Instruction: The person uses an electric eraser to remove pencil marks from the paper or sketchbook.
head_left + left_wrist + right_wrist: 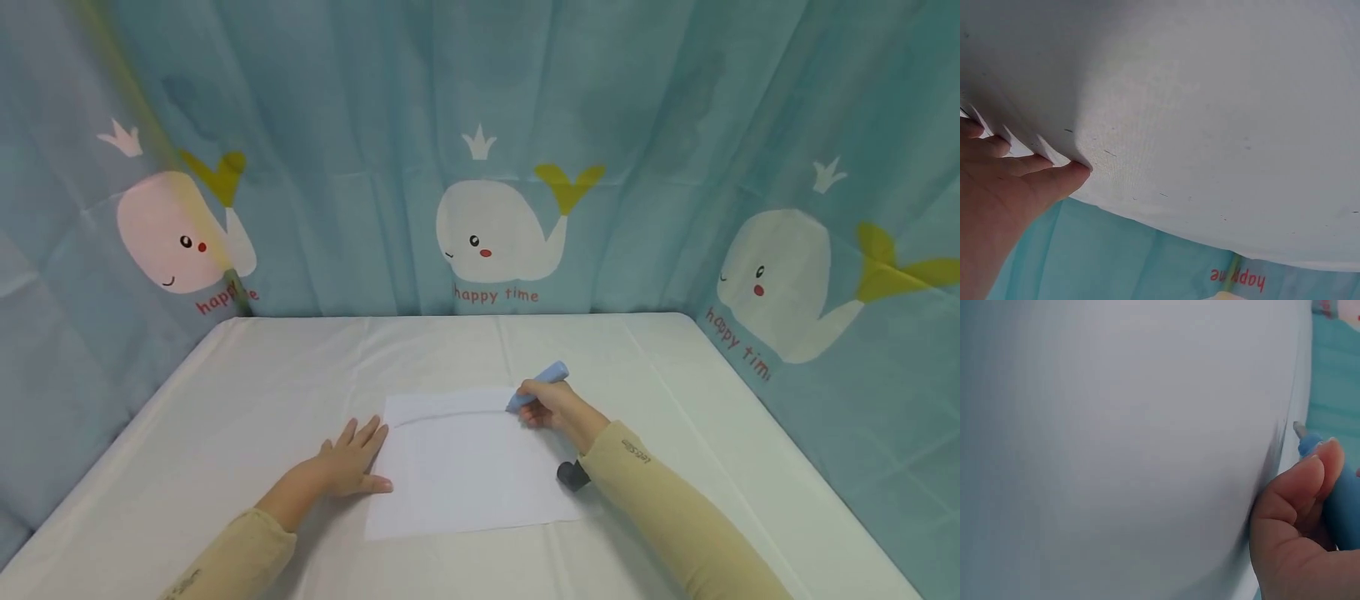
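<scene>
Paper (465, 467) lies flat on a desk (285, 367) spread with white cloth, near the middle of the head view, and a thin, slightly bowed line (450, 415) crosses its upper part from left to right. At the right end of that line is the tip of a light blue marker (553, 372), held slantwise, its back end pointing up and to the right. The person's right hand (551, 406) has it in a closed pinch grip, thumb and forefinger near the pale tip (whether the tip touches the sheet or sits just above it, one cannot tell). The left hand (351, 462) has hold of nothing: its grip is spread wide, palm down, with the thumb and forefinger at the sheet's left edge. Both arms wear yellowish sleeves (675, 517). Below the right cuff, at the right side of the paper, shows a rounded black object (573, 475), partly hidden by the sleeve. Around the desk hangs a blue-green curtain (337, 83) printed with white whales (487, 229) and the words "happy time".
</scene>
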A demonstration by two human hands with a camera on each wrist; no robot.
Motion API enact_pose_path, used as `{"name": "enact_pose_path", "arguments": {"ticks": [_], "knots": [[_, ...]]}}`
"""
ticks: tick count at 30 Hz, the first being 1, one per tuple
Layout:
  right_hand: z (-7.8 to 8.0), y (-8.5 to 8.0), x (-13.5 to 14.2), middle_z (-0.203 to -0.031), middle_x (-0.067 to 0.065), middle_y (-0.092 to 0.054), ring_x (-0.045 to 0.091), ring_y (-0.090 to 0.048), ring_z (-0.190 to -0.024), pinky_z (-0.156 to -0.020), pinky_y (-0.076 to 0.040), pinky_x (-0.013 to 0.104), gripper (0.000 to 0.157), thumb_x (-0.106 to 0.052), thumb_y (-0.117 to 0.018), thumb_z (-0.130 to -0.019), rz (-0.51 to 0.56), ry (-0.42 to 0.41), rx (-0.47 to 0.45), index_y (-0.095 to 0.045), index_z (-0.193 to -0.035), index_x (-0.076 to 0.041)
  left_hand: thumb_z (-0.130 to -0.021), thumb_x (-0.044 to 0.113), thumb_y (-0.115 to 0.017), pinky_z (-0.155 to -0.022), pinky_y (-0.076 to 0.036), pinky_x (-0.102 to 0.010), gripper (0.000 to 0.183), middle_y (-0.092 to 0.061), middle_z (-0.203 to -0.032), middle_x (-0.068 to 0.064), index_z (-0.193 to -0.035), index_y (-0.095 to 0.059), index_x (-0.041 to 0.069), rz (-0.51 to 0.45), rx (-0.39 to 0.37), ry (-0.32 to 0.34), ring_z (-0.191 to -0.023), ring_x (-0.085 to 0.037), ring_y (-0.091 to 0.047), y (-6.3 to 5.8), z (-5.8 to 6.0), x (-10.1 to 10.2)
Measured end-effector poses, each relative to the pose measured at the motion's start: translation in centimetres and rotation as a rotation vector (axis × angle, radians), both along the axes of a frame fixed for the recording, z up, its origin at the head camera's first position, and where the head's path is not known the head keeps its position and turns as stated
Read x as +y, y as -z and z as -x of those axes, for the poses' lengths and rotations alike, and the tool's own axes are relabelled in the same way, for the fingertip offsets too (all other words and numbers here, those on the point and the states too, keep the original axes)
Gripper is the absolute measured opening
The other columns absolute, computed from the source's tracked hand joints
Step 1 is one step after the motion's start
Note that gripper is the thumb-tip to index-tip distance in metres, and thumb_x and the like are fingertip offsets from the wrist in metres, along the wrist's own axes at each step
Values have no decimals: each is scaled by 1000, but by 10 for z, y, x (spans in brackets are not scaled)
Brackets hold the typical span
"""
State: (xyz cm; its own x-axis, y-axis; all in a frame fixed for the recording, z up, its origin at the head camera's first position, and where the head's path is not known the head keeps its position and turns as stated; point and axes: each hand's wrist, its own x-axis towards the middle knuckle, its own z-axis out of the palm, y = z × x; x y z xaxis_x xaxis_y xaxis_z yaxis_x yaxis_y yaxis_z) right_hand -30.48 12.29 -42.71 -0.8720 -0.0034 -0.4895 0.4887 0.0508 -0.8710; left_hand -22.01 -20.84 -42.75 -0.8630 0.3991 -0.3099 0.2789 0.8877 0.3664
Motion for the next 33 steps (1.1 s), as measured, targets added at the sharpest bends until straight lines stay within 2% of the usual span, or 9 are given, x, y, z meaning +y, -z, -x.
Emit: {"name": "enact_pose_path", "arguments": {"ticks": [8,21,28,33], "knots": [[-2,-1,-3,-58,6,-57,10,-53,-47,-48,-46,20,13,-8,-62,-86,-36,-24,21,-61,-90,5,-84,49,-71,-101,-9,-77,98,-11,-155,-31,-148,-25,-10,0,5,-14,-138,-58,-2,-3,-1,0],[-3,-1,-7,-59,6,-57,10,-52,-47,-48,-45,19,14,-8,-63,-87,-28,-49,1,-60,-92,5,-84,51,-70,-101,-8,-76,100,-10,-156,-31,-149,-23,-9,2,-9,-18,-139,-57,-1,1,1,-2],[-3,0,-3,-61,6,-58,11,-53,-49,-51,-47,21,17,-10,-63,-88,-18,-32,-4,-61,-95,5,-83,54,-68,-100,-5,-78,102,-10,-155,-32,-147,-22,-11,-32,-18,-4,-138,-58,0,5,1,-3],[-4,1,-2,-60,6,-58,11,-53,-48,-50,-47,21,14,-9,-61,-87,-9,-11,6,-60,-92,4,-84,52,-69,-101,-8,-76,100,-10,-156,-31,-148,-23,-9,-9,-12,-10,-139,-57,-1,3,1,0]]}}
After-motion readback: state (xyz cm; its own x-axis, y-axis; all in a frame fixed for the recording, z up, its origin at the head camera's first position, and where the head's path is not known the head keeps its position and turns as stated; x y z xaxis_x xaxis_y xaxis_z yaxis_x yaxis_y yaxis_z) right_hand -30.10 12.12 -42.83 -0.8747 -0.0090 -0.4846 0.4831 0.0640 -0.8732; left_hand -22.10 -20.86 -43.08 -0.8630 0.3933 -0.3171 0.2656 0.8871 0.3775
